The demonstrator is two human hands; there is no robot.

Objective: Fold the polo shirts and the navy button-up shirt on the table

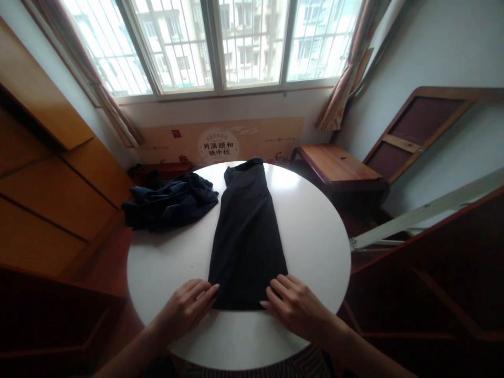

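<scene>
A black garment (pixel 248 231), folded into a long strip that looks like trousers, runs from the near side of the white round table (pixel 165 278) to its far edge. Its far end is narrower and bunched; the near end is wider, with a straight hem. My left hand (pixel 189 302) grips the near left corner, thumb and fingers closed on the cloth. At the near right corner, my right hand (pixel 291 302) does the same with curled fingers. Left of the strip lies a crumpled dark blue garment (pixel 173 199), partly hanging over the table's left edge.
Orange-brown cabinets (pixel 43 194) stand on the left. A wooden stool or small table (pixel 338 165) is beyond the table at right, near a leaning wooden frame (pixel 421 126). Behind are a long printed box (pixel 165 139) and a barred window (pixel 252 42).
</scene>
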